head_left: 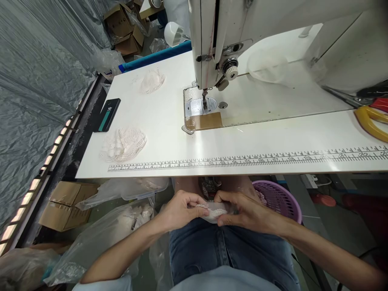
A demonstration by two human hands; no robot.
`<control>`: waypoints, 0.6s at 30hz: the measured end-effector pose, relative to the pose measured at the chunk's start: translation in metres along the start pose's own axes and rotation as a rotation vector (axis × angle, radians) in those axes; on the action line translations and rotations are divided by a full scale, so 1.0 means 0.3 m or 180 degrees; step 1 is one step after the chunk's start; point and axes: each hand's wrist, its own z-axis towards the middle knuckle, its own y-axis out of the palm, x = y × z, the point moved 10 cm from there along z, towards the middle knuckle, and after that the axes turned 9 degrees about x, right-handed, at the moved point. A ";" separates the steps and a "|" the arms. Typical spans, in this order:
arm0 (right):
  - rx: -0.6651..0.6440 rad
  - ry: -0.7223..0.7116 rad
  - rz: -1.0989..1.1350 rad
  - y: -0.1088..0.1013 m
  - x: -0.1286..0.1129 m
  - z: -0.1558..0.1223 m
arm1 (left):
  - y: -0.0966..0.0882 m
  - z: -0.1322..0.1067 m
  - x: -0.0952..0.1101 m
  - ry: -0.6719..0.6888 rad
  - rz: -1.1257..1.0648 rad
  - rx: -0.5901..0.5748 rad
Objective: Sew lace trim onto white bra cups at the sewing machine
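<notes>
Over my lap, below the table's front edge, a small piece of white lace fabric [216, 211] is stretched between my two hands. My left hand [185, 208] pinches its left end between thumb and fingers. On the other side my right hand [239, 209] grips the right end, thumb below and fingers above. Part of the fabric is hidden behind the fingers. In front of me stands a white sewing machine [203, 44], its presser foot [205, 101] over the metal needle plate. Pale lace pieces [124, 144] lie on the table to the left, with another lace piece [152, 81] farther back.
A white table [163, 141] carries a printed ruler [242, 162] along its front edge. A dark phone [109, 115] lies at the left edge, yellow-handled scissors [371, 121] at the right. Below are a purple basket [280, 198], a cardboard box [65, 204] and plastic bags [103, 230].
</notes>
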 end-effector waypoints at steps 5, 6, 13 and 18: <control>-0.0245 -0.0065 0.0077 0.014 0.004 -0.009 | -0.006 -0.007 -0.038 -0.0204 -0.0246 -0.0061; -0.0249 -0.0123 0.0095 0.014 0.002 -0.009 | -0.011 -0.009 -0.049 -0.0255 -0.0264 -0.0059; -0.0090 -0.0384 -0.0183 0.011 -0.039 0.004 | -0.002 -0.032 -0.041 -0.0257 -0.0008 -0.0559; -0.0059 -0.0535 -0.0254 0.019 -0.081 0.021 | 0.034 -0.020 0.030 0.0164 0.0469 -0.0637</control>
